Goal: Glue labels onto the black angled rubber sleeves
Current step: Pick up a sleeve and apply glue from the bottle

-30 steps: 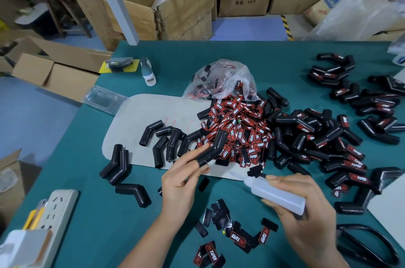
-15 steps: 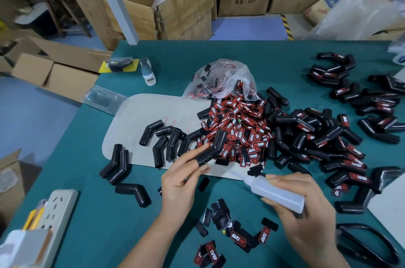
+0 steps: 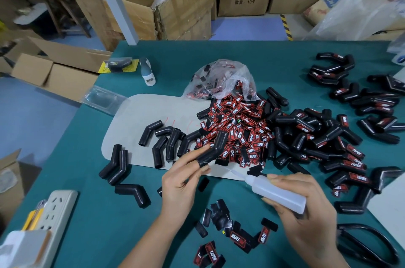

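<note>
My left hand [image 3: 182, 180] holds a black angled rubber sleeve [image 3: 213, 149] slipped over a fingertip and steadied by the thumb, its free end pointing up over the label heap. My right hand [image 3: 306, 213] grips a translucent white glue bottle [image 3: 276, 192]; its thin nozzle points left toward the sleeve and stops short of it. A heap of red-and-black labels [image 3: 238, 132] spills from a clear plastic bag [image 3: 219, 80]. Bare sleeves [image 3: 166, 140] lie to the left, labelled sleeves [image 3: 341, 153] to the right. Loose labels [image 3: 236, 237] lie near my wrists.
Everything sits on a green table [image 3: 105, 224] with a grey mat [image 3: 140, 118] on it. A white power strip [image 3: 54, 208] lies at the front left, black scissors [image 3: 368, 243] at the front right. A small bottle [image 3: 148, 71] stands further back. Cardboard boxes [image 3: 175, 4] stand beyond the table.
</note>
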Demonstrator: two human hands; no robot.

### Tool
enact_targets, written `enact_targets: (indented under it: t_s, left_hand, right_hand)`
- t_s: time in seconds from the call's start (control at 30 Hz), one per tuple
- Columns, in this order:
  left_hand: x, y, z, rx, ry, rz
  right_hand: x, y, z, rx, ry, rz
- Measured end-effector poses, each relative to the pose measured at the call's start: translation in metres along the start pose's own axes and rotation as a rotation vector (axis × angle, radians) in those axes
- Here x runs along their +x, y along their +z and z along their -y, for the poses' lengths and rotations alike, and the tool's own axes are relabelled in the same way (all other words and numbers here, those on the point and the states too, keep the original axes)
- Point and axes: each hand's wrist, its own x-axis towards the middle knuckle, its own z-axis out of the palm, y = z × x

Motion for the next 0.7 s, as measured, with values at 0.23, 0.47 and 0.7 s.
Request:
enact_targets:
  t_s: [0.23, 0.47, 0.7]
  left_hand:
    - [-0.0017, 0.0006, 0.0034, -0.042, -0.002, 0.017]
    - [-0.0008, -0.0003, 0.0007, 0.004, -0.005, -0.008]
    - [0.0016, -0.0008, -0.0058, 0.05, -0.006, -0.027]
  right_hand:
    - [-0.0006, -0.0011, -0.0016, -0.015, -0.007, -0.006]
    - [-0.003, -0.0016, -0.0044, -0.007, -0.014, 0.008]
    - [0.0013, -0.0011, -0.0017, -0.02, 0.007, -0.024]
